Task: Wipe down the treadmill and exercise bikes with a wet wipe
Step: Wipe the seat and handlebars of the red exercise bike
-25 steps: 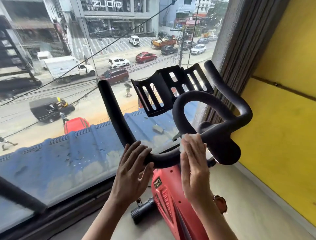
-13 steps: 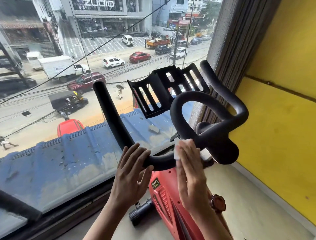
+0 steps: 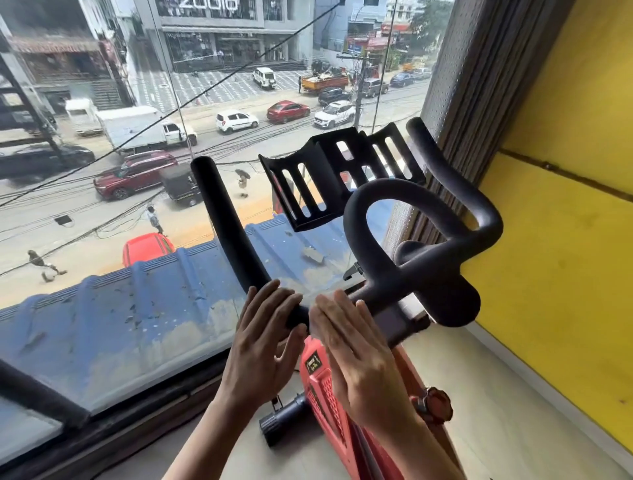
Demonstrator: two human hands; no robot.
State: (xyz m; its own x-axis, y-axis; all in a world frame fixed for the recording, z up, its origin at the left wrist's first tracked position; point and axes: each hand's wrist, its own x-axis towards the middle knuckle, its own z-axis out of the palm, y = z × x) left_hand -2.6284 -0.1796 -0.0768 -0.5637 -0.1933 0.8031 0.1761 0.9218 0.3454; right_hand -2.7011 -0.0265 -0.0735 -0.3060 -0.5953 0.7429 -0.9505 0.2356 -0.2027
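The exercise bike (image 3: 322, 394) stands in the near right corner, between the window (image 3: 102, 325) on the left and the yellow wall (image 3: 565, 274) on the right. The step in hand looks to be wiping its black handlebar (image 3: 411, 277). The left hand (image 3: 263, 346) holds the crossbar where the left horn rises, with its fingers curved over the top and the thumb below. The right hand (image 3: 356, 356) is just beside it, fingers straight and together, pressed flat against the near face of the bar. The wet wipe is not plainly seen (it is probably under those fingers, whose tips are blurred).

To do this well, the left hand should hold firm so the bar cannot swing. The wipe should wrap round the tube rather than only press on its near face. It is best drawn one way along the bar, then up each horn and round the loop on the right. The patch under the left hand will need its own pass. The slotted holder (image 3: 329, 178) on the far side calls for a fingertip pushed through the wipe.

Far across the street, a shopfront sign (image 3: 209, 4) is cut by the top edge and seems to read "zudio". A small dark label (image 3: 313, 365) on the bike's red frame carries print too small to read.
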